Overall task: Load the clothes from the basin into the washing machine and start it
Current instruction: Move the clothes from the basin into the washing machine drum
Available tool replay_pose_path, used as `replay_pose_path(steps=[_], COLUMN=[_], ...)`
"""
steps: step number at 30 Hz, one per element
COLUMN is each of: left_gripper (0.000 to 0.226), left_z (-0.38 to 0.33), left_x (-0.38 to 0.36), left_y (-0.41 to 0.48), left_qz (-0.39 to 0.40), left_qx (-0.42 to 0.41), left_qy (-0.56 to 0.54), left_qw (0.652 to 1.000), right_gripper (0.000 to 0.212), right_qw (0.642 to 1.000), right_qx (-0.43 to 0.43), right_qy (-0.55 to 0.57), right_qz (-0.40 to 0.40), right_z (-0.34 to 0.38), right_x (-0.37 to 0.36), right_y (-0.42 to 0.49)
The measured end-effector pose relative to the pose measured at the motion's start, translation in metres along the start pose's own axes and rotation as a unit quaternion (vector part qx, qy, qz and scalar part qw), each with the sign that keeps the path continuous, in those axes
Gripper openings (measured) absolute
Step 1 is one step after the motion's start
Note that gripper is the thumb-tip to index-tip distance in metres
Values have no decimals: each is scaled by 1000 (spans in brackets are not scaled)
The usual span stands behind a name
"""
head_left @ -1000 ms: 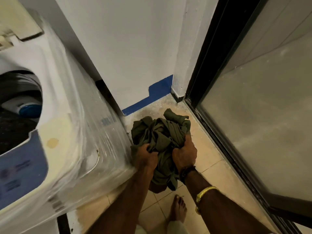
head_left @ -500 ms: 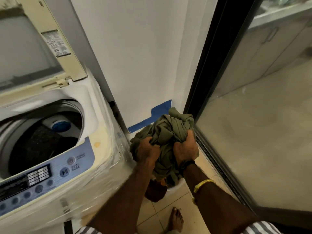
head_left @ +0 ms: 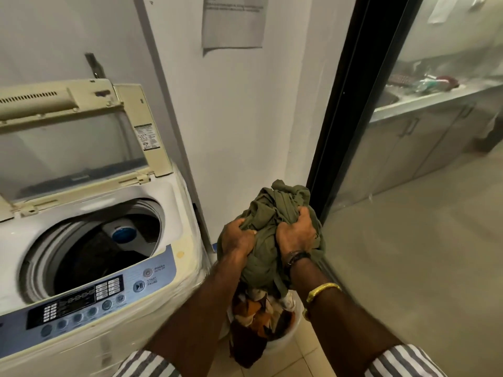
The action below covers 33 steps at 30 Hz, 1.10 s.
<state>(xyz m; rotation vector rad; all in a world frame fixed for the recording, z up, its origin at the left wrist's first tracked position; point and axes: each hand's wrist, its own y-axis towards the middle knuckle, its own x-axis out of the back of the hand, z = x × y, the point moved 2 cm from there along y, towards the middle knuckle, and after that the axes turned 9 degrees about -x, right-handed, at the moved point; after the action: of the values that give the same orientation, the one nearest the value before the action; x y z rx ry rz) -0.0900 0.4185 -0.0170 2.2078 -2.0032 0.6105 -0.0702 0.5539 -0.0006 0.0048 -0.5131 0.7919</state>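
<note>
A white wall (head_left: 245, 118) and a dark-framed glass door (head_left: 424, 213) are bounding a tiled floor (head_left: 304, 360). The top-loading washing machine (head_left: 185, 240) is standing at left, its lid (head_left: 73, 137) raised against the wall and its drum (head_left: 89, 254) facing upward. The olive-green clothes bundle (head_left: 275, 210) is hanging right of the machine, above the white basin (head_left: 285, 337). Its long axis is running near-vertical, its loose tail pointing down toward the basin's patterned clothes (head_left: 258, 317). The left hand (head_left: 238, 239) and right hand (head_left: 298, 232) are gripping it side by side, fingers curled tight into the cloth.
</note>
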Motion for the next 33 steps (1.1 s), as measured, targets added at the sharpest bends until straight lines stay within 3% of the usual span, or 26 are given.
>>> replay_pose_path(steps=[12, 19, 26, 33], left_gripper=[44, 27, 25, 29], left_z=[-112, -154, -173, -160], left_x=[69, 139, 220, 309], left_y=[-9, -7, -3, -5], left_qz=[-89, -169, -275, -365], left_qx=[-89, -160, -214, -213], left_qy=[-35, -8, -15, -6], left_qw=[991, 973, 937, 906], right_gripper=[44, 45, 46, 48], right_qw=[995, 985, 970, 961], right_qx=[66, 119, 180, 203], right_qy=[74, 126, 161, 157], right_qz=[-10, 6, 41, 101], right_z=[122, 198, 266, 301], right_x=[11, -5, -41, -100], right_y=[-21, -58, -113, -176])
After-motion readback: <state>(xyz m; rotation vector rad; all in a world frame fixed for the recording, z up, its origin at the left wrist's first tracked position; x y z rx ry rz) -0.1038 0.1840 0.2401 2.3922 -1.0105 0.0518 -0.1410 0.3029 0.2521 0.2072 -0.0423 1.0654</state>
